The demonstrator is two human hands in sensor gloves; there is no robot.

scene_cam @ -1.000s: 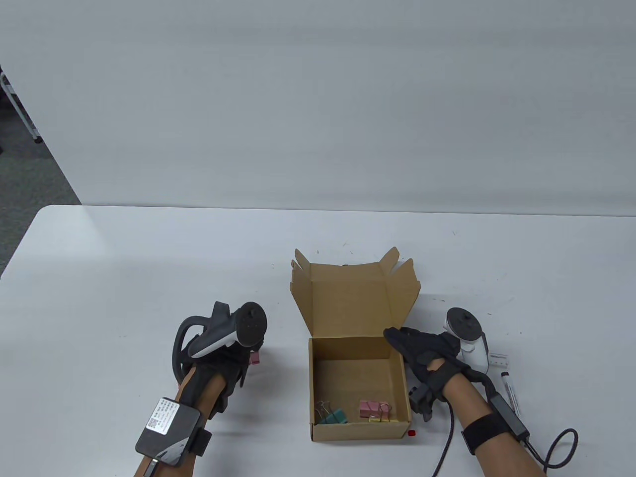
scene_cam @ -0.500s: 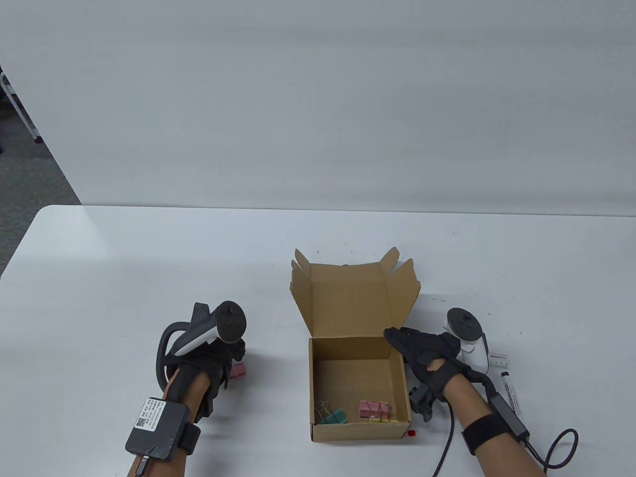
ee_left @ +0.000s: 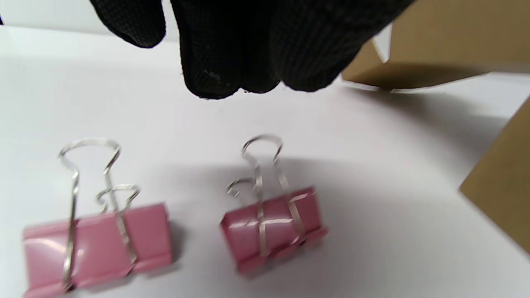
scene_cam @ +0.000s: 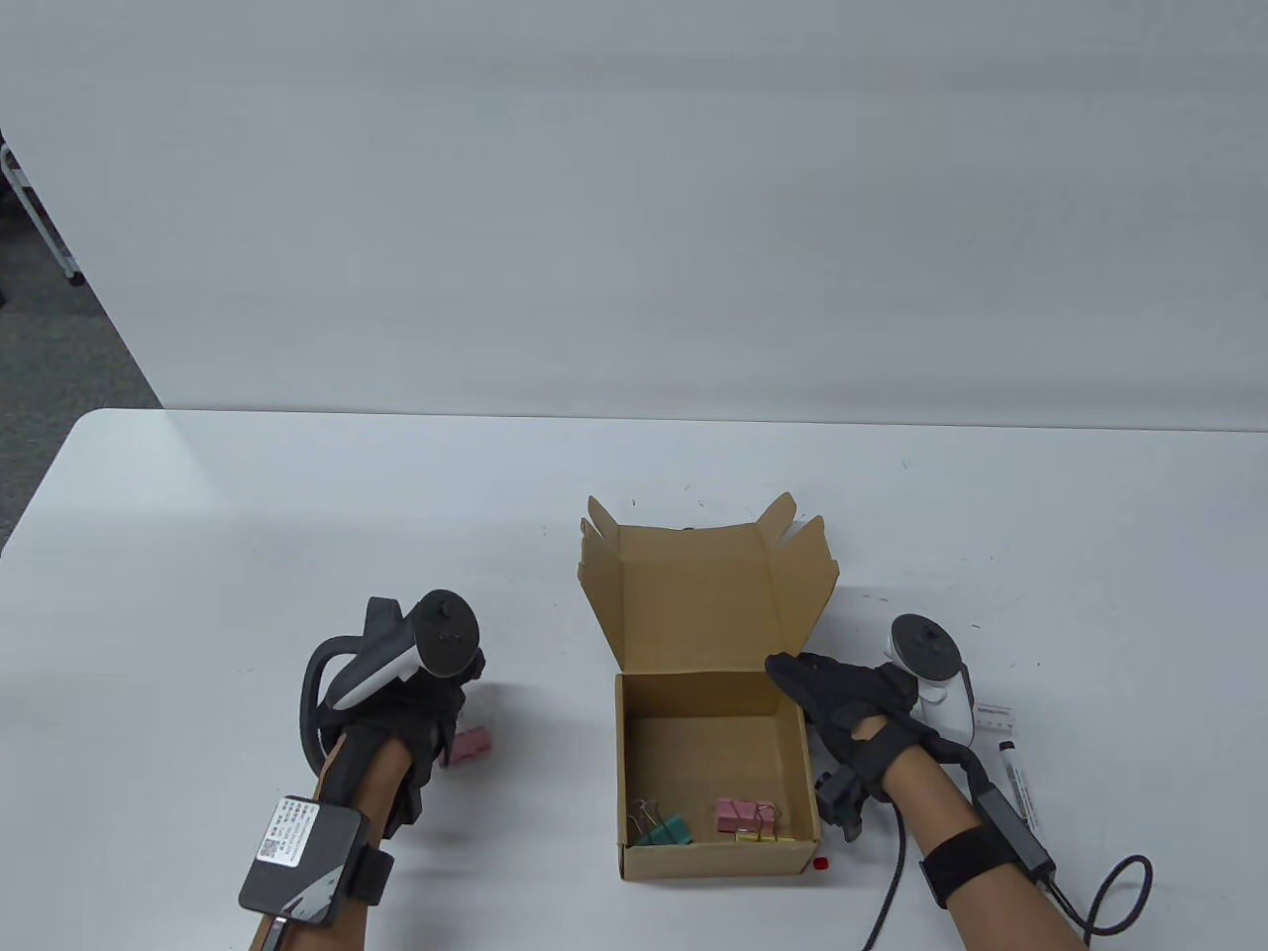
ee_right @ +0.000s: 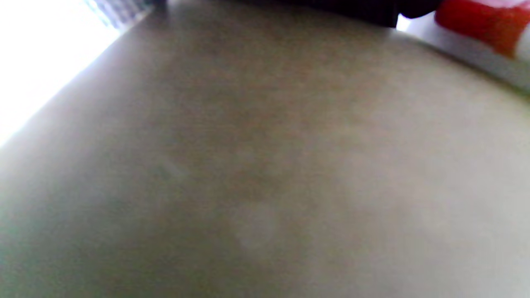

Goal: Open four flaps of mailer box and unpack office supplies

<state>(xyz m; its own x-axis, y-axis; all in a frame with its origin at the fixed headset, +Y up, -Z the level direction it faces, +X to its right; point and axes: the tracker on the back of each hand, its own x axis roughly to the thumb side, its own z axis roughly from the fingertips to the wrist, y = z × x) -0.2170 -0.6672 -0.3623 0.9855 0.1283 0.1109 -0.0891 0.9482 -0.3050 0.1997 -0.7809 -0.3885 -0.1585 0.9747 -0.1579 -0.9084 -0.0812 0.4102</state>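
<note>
A brown mailer box [scene_cam: 715, 763] is seen at the middle of the white surface [scene_cam: 248, 515], its lid [scene_cam: 698, 594] stood up at the box's 12 o'clock side. Inside, along the 6 o'clock wall, a teal binder clip [scene_cam: 662, 828], a pink binder clip [scene_cam: 738, 814] and a yellow binder clip [scene_cam: 761, 835] are left lying. At the box's 9 o'clock, well apart from it, the left hand [scene_cam: 421, 708] is held above two pink binder clips [ee_left: 273, 225], which are set side by side on the surface; in the left wrist view the gloved fingertips [ee_left: 215, 78] are bunched together above the clips, touching neither, so a narrow grip with nothing in it is shown. The right hand [scene_cam: 842, 703] is laid at the box's 3 o'clock wall, its fingertips at the far corner; whether the wall is gripped cannot be told. A marker [scene_cam: 1018, 783] is seen at the box's 3 o'clock, beyond that hand.
</note>
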